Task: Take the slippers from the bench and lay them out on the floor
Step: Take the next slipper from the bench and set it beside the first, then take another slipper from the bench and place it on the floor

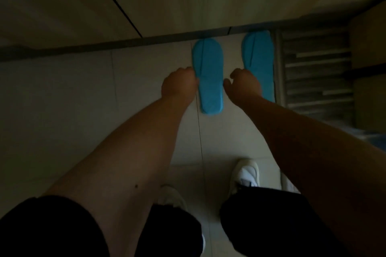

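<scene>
I see two blue slippers (208, 77) (259, 62) flat on tile; left hand (179, 85) curled touching one, right hand (244, 85) curled between them, grips unclear.

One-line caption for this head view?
Both hands, left hand and right hand, beside two blue slippers on the tiled floor.

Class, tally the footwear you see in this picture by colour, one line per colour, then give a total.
Flat blue fabric slippers on the tiled floor: 2
White sneakers on the person's feet: 2
Total: 4
</scene>
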`<state>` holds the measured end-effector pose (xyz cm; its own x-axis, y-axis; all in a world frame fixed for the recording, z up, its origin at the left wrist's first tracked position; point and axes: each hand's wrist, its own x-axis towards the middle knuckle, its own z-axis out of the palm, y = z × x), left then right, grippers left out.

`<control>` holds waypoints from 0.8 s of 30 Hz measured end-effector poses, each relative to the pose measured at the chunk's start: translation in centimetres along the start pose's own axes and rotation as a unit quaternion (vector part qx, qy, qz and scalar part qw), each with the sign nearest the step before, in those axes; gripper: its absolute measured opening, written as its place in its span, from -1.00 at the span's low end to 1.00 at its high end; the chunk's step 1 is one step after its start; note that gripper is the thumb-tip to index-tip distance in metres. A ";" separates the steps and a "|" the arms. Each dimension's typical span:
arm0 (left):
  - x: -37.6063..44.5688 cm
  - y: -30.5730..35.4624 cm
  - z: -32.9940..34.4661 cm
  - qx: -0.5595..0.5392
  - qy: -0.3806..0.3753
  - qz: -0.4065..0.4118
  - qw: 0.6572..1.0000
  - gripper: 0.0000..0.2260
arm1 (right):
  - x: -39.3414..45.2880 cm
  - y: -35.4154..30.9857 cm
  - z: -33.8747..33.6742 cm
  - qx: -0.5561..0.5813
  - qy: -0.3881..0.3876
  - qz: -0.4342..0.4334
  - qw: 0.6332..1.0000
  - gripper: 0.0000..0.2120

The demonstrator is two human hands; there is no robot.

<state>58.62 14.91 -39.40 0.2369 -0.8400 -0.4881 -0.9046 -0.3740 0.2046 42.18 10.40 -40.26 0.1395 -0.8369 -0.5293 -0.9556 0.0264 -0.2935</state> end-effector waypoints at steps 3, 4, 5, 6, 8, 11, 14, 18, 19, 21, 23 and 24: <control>-5.4 1.5 -4.0 0.060 0.007 0.067 0.996 -0.70 | -6.0 -0.8 -4.1 -0.069 0.030 -0.060 0.995 -0.59; -7.1 2.1 -5.4 0.073 0.003 0.088 0.993 -0.67 | -7.9 -1.0 -5.5 -0.086 0.038 -0.072 0.993 -0.57; -8.7 2.8 -6.9 0.083 0.003 0.109 0.991 -0.64 | -9.6 -1.2 -6.8 -0.095 0.046 -0.079 0.991 -0.54; -10.1 3.4 -8.3 0.092 0.008 0.131 0.987 -0.60 | -11.3 -1.4 -8.2 -0.101 0.056 -0.082 0.990 -0.51; -12.7 4.7 -11.3 0.110 0.017 0.163 0.980 -0.52 | -14.6 -1.8 -10.9 -0.109 0.076 -0.073 0.988 -0.45; -16.4 6.7 -15.0 0.131 0.006 0.191 0.973 -0.39 | -19.6 -1.6 -14.4 -0.112 0.092 -0.043 0.988 -0.38; -19.5 8.7 -17.9 0.149 0.011 0.227 0.962 -0.37 | -24.4 -0.6 -17.1 -0.091 0.100 -0.004 0.991 -0.34; -23.2 11.6 -19.4 0.165 0.004 0.292 0.942 -0.37 | -29.5 1.4 -19.5 -0.062 0.118 0.047 0.990 -0.37; -24.1 12.4 -19.4 0.168 0.002 0.306 0.937 -0.37 | -30.6 2.0 -19.9 -0.051 0.122 0.063 0.989 -0.38; -25.6 14.2 -19.3 0.171 -0.004 0.326 0.930 -0.37 | -32.7 3.6 -20.6 -0.031 0.126 0.094 0.987 -0.39; -26.8 16.4 -18.9 0.180 -0.009 0.347 0.920 -0.37 | -34.5 5.6 -21.0 -0.015 0.134 0.121 0.984 -0.40; -27.4 17.7 -18.7 0.186 -0.012 0.360 0.914 -0.37 | -35.4 6.7 -21.1 -0.005 0.136 0.137 0.981 -0.40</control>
<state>42.75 24.00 -6.56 -0.4713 -0.8049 -0.3607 -0.8819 0.4361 0.1793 25.34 28.71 -6.72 -0.1955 -0.9141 -0.3552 -0.9503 0.2661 -0.1616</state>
